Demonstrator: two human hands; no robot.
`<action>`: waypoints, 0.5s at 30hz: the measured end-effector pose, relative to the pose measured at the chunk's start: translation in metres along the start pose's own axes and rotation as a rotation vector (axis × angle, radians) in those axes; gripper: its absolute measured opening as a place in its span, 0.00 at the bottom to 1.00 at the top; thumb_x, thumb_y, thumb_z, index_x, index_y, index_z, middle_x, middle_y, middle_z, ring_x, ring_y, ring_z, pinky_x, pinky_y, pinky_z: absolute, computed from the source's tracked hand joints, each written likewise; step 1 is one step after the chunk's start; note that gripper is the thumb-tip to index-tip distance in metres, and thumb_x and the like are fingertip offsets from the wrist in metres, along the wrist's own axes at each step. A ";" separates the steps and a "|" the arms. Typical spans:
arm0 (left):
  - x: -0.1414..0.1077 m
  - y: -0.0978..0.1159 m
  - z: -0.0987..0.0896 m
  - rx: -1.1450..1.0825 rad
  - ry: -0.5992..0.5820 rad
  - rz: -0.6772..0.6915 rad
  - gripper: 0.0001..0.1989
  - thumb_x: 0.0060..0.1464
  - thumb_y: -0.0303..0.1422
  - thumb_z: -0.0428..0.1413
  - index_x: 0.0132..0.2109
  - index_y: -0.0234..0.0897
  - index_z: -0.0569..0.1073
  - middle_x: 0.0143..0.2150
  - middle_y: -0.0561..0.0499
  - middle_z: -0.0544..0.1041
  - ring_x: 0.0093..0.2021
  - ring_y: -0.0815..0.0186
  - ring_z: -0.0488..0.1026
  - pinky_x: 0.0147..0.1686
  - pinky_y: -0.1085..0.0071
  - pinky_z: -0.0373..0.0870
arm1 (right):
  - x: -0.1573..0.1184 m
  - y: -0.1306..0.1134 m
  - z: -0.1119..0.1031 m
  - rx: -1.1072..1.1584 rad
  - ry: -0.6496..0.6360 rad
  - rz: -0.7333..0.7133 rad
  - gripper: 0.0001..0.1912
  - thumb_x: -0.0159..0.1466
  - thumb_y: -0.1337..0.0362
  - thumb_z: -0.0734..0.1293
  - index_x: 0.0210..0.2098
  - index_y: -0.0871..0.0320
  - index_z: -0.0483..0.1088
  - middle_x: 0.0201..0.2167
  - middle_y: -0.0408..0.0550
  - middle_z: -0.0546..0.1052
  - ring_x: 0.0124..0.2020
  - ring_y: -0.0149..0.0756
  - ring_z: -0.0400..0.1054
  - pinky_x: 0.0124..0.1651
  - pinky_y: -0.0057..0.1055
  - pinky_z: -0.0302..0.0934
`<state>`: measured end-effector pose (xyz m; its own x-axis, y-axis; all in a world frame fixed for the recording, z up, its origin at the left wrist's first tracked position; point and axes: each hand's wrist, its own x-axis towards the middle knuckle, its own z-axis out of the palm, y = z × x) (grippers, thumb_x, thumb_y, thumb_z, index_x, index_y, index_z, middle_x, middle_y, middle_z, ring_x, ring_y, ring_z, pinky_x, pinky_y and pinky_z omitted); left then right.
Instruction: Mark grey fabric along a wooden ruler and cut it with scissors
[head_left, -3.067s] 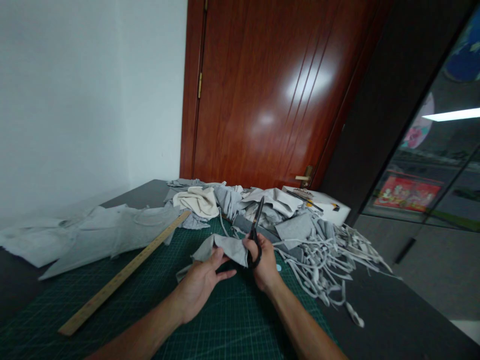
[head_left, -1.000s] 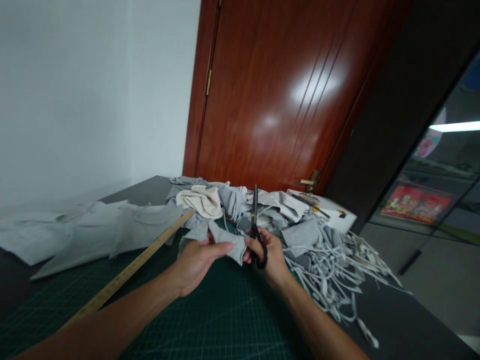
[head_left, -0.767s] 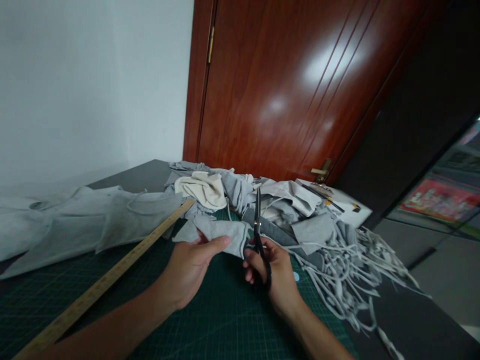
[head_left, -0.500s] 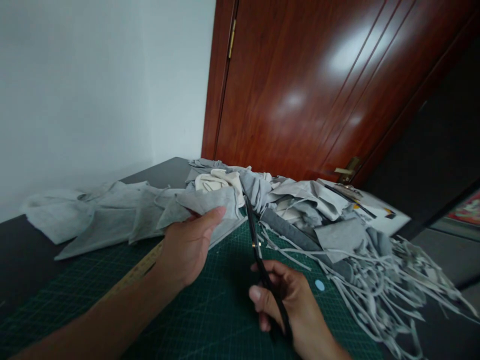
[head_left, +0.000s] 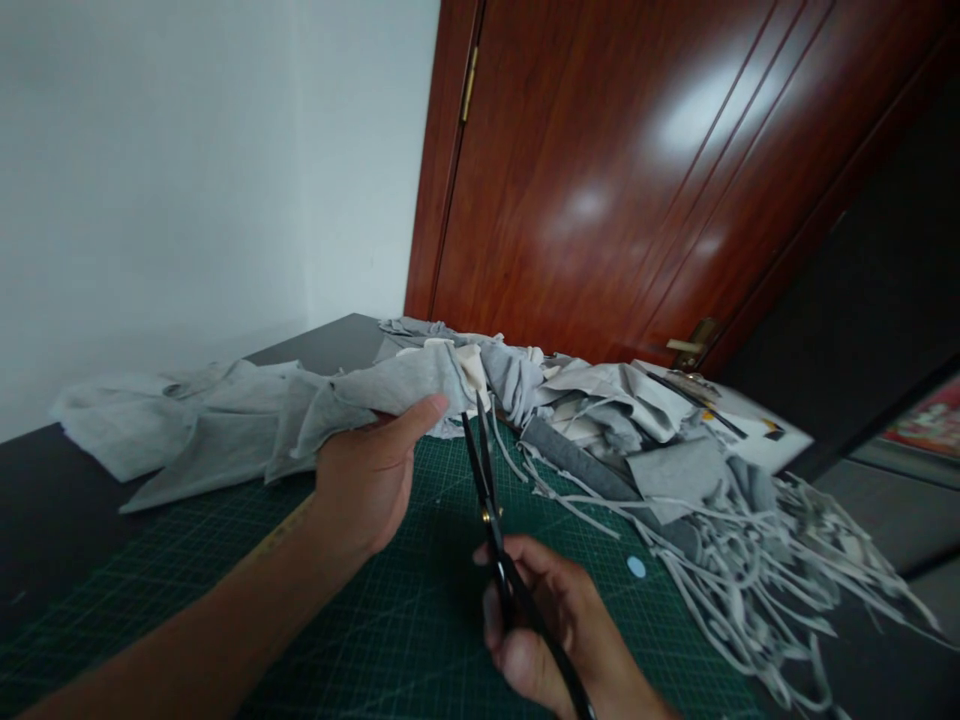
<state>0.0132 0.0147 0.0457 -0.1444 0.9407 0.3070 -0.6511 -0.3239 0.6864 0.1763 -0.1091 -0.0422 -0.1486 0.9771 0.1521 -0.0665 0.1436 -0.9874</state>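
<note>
Scissors (head_left: 487, 517), 2 blades parted, are in your right hand (head_left: 559, 625) above the mat (head_left: 420, 620); your left hand (head_left: 367, 480), apart, grips cloth (head_left: 405, 382) toward the mat's far side, forearm hiding most of the ruler (head_left: 281, 530).

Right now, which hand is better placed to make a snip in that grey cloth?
Probably the right hand: it holds the black scissors, blades parted and pointing toward the grey cloth. The left hand holds that cloth, so it seems better for steadying.
</note>
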 end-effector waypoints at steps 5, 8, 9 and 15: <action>-0.013 -0.005 0.003 0.113 0.032 -0.069 0.17 0.34 0.33 0.76 0.33 0.39 0.81 0.37 0.50 0.88 0.55 0.48 0.83 0.69 0.53 0.69 | 0.000 0.008 -0.006 0.033 -0.073 -0.016 0.36 0.55 0.40 0.83 0.52 0.52 0.73 0.31 0.42 0.73 0.28 0.33 0.61 0.30 0.29 0.52; -0.021 -0.008 0.001 0.185 0.006 -0.116 0.14 0.36 0.35 0.76 0.31 0.40 0.81 0.38 0.50 0.88 0.56 0.49 0.82 0.70 0.55 0.67 | 0.000 0.007 -0.008 0.057 -0.110 -0.019 0.34 0.57 0.45 0.84 0.53 0.53 0.71 0.32 0.41 0.72 0.29 0.31 0.61 0.31 0.27 0.52; -0.023 -0.009 0.000 0.203 -0.001 -0.133 0.13 0.37 0.36 0.75 0.30 0.40 0.81 0.39 0.50 0.88 0.56 0.49 0.82 0.70 0.55 0.67 | 0.000 0.005 -0.009 0.058 -0.119 -0.022 0.33 0.58 0.46 0.84 0.53 0.53 0.71 0.32 0.40 0.71 0.30 0.31 0.61 0.31 0.27 0.52; -0.034 -0.013 -0.003 0.342 -0.019 -0.214 0.16 0.39 0.43 0.74 0.32 0.39 0.83 0.39 0.48 0.89 0.51 0.49 0.84 0.62 0.59 0.74 | -0.001 0.001 -0.008 0.082 -0.092 -0.022 0.32 0.60 0.43 0.82 0.53 0.53 0.71 0.32 0.39 0.71 0.29 0.29 0.60 0.30 0.26 0.52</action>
<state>0.0246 -0.0128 0.0242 -0.0163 0.9896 0.1430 -0.3786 -0.1385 0.9151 0.1839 -0.1091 -0.0436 -0.2361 0.9547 0.1813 -0.1505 0.1484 -0.9774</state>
